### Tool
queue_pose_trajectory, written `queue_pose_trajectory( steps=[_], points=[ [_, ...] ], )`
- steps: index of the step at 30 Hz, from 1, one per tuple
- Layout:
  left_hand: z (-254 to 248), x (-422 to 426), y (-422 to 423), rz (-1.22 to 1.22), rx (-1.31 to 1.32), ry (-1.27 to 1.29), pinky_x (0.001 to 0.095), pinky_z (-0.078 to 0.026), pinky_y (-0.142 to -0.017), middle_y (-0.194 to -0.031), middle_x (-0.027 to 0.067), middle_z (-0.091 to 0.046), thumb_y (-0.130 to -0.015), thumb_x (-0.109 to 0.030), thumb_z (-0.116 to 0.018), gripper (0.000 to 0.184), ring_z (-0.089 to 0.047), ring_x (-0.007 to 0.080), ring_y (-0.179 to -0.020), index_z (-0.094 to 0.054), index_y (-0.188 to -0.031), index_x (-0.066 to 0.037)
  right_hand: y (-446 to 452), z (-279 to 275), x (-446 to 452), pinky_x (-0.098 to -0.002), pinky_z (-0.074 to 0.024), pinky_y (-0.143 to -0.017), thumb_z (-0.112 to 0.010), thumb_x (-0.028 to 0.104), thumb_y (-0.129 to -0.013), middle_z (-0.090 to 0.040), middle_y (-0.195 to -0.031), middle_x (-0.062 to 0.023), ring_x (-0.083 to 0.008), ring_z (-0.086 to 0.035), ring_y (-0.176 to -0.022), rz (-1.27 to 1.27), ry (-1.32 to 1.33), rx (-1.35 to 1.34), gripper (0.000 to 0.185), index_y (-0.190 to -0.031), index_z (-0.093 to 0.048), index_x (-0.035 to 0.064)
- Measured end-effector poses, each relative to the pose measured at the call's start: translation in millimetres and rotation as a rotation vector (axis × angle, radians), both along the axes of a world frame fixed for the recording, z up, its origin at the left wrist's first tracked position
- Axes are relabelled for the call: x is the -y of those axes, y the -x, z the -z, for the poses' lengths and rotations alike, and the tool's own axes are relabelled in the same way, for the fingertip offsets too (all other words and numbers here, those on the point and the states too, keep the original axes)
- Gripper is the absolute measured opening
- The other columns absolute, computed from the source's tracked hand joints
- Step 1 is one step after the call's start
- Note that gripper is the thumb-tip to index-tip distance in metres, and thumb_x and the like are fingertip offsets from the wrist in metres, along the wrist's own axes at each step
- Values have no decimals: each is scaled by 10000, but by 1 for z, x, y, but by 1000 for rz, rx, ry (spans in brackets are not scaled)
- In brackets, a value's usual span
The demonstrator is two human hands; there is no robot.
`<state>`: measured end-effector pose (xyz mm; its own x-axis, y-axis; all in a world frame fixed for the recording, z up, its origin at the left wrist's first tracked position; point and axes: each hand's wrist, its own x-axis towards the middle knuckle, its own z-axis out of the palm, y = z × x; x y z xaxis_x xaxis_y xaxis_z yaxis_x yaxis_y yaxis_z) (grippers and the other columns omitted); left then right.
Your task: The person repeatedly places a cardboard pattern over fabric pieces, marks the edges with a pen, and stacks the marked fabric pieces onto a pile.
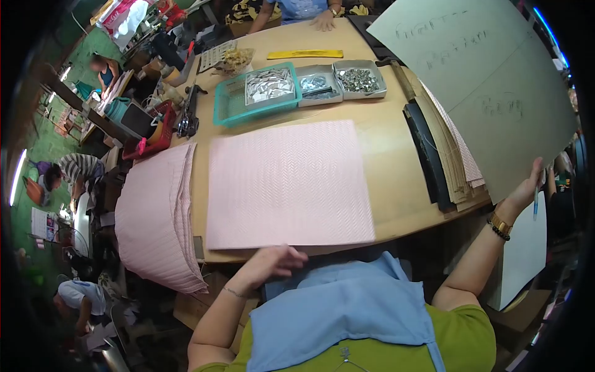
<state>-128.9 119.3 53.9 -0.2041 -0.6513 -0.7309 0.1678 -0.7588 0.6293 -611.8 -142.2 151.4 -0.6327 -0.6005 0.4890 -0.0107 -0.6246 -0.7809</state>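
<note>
My right hand point(525, 191) grips the lower edge of a large grey-green cardboard sheet point(489, 80) with handwriting on it, raised at the right over the table. A blue-and-white pen point(536, 203) sticks down from that same hand. My left hand point(277, 261) is at the table's front edge, loosely curled with fingers apart and nothing visible in it. Just beyond it, a pink sheet point(288, 186) with a woven zigzag texture lies flat on the wooden table point(396, 186).
A pile of pink sheets point(158, 217) overhangs the table's left edge. Farther back are a teal tray point(226, 102), boxes of small metal parts point(358, 80) and a yellow ruler point(304, 54). Brown and black sheets point(427, 155) lie at right. Another person's hand point(323, 20) rests across the table.
</note>
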Motion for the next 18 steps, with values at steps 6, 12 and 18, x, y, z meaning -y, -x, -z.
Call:
queue_pose_trajectory(
  steps=[6,12,18],
  points=[
    [0,7,-50,81,767,606,397,-408,-1034,-1348,153,-556,-978,-306,-573,461,-530,258,-1247,-522,-1361,-54,-11,-10,-2,-289,-435,-951,-578,297,-999,-583,-1290,-97,-186,-565,-1146,-109,-24,19,451,-1312,-548,-27],
    [29,47,-95,334,1593,571,702,-140,-1107,-1594,195,-220,-901,-519,-584,729,-175,413,-1470,-370,-1502,-166,16,49,9,-303,-468,-939,-503,258,-1038,-629,-1196,-67,-152,-579,-1099,-562,-444,-135,411,-1353,-523,-5],
    [57,93,-98,276,1449,764,709,-125,-1112,-1583,153,-286,-950,-463,-514,644,-206,384,-1472,-378,-1496,-150,-114,65,-26,-240,-505,-768,-662,193,-936,-680,-1041,-46,-83,-614,-888,-869,-763,-392,296,-1146,-641,-15]
  ],
)
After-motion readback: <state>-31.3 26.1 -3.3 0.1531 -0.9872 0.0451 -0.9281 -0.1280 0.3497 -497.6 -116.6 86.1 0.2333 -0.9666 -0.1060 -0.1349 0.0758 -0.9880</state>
